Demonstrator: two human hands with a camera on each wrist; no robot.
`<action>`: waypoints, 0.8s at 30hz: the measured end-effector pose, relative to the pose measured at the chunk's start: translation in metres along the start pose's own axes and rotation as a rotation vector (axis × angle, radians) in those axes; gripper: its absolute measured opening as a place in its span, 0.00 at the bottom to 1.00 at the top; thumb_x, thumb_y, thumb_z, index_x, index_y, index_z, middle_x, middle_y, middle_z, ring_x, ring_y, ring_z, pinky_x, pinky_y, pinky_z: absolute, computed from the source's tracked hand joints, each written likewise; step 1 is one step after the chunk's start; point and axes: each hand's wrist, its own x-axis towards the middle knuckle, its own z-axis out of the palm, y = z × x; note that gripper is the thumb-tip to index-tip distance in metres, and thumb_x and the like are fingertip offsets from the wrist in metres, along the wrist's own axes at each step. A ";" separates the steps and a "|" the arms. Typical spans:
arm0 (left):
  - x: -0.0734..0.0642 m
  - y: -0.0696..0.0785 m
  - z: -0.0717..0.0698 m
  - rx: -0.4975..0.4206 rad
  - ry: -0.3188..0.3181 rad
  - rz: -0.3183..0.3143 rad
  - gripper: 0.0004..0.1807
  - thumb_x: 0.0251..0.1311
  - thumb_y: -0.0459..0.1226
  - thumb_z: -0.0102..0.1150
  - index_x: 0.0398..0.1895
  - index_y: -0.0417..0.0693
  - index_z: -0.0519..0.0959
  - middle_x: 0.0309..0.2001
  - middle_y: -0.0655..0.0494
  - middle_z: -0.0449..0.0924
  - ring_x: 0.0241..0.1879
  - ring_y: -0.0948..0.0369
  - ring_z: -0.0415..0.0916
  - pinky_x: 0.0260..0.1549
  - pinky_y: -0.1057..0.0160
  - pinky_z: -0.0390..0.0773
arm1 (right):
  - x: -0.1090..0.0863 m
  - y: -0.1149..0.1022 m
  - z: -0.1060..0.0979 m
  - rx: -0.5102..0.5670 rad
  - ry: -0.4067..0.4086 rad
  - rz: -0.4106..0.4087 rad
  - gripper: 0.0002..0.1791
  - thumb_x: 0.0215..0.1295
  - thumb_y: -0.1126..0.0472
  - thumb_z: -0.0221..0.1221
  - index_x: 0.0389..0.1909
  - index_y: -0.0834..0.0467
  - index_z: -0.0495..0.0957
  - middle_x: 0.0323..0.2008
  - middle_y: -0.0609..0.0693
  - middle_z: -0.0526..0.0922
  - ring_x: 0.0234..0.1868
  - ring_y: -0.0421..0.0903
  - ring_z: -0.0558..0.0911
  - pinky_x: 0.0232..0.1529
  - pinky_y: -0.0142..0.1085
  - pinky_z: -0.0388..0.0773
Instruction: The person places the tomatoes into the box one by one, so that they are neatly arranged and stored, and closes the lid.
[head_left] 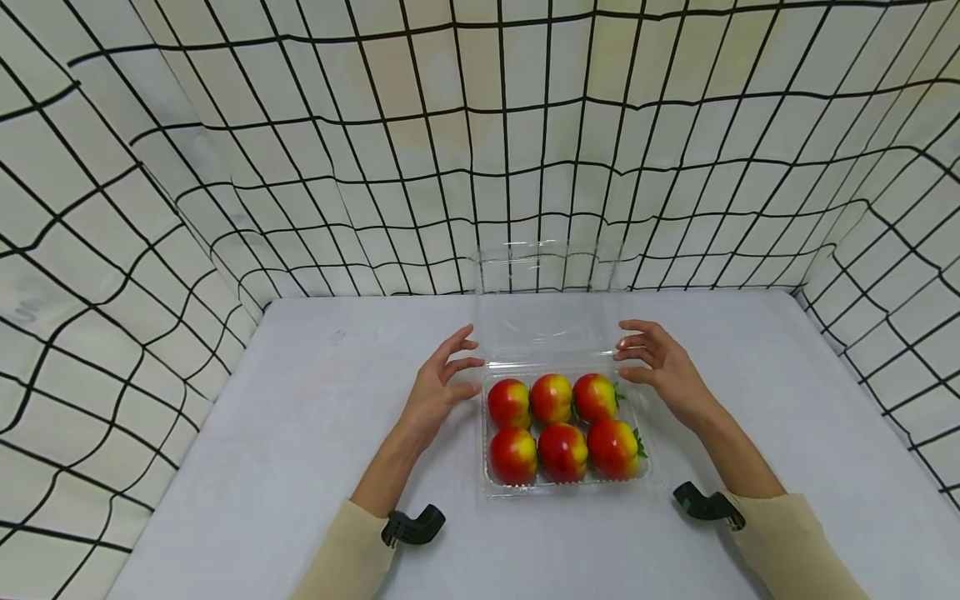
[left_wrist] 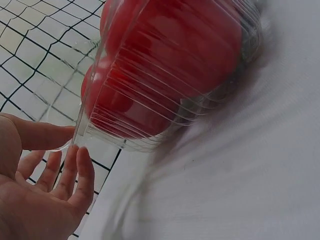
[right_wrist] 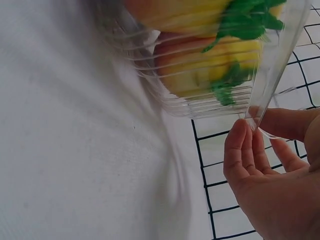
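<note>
A clear plastic clamshell box (head_left: pixel 565 492) sits on the table with its transparent lid (head_left: pixel 540 325) raised at the back. Several shiny red-and-yellow fruits (head_left: pixel 552 398), some showing green leaves (right_wrist: pixel 247 20), fill it in two rows. My left hand (head_left: pixel 435 387) is at the box's back left corner, fingers loosely bent and spread, thumb tip at the rim. Opposite it, my right hand (head_left: pixel 671 371) is at the back right corner with its fingers apart. In both wrist views the fingertips meet the rim's edge; how firmly they touch is unclear.
The box stands on a white-covered table (head_left: pixel 300 433). Black wire mesh (head_left: pixel 525 133) rises behind it and along both sides, with pale panels beyond. A dark mount (head_left: pixel 412 527) sits on the left wrist, another (head_left: pixel 708 506) on the right.
</note>
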 end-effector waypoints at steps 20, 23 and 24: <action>0.016 0.025 0.003 -0.086 0.062 0.098 0.36 0.67 0.29 0.62 0.77 0.55 0.67 0.67 0.35 0.67 0.70 0.38 0.68 0.51 0.69 0.86 | 0.006 -0.013 0.001 -0.016 0.112 -0.128 0.41 0.65 0.77 0.61 0.77 0.54 0.63 0.65 0.54 0.73 0.61 0.42 0.75 0.56 0.20 0.80; 0.016 0.025 0.004 -0.137 0.067 0.116 0.34 0.68 0.28 0.61 0.77 0.54 0.67 0.63 0.38 0.69 0.68 0.38 0.68 0.48 0.69 0.87 | 0.007 -0.016 0.001 -0.001 0.126 -0.159 0.40 0.66 0.75 0.61 0.78 0.53 0.63 0.63 0.49 0.74 0.61 0.42 0.76 0.55 0.20 0.82; 0.016 0.025 0.005 -0.139 0.071 0.121 0.34 0.68 0.28 0.61 0.76 0.54 0.68 0.61 0.41 0.70 0.66 0.40 0.69 0.48 0.69 0.88 | 0.007 -0.018 0.001 0.003 0.132 -0.163 0.40 0.67 0.74 0.61 0.78 0.52 0.63 0.62 0.46 0.74 0.61 0.42 0.76 0.54 0.20 0.82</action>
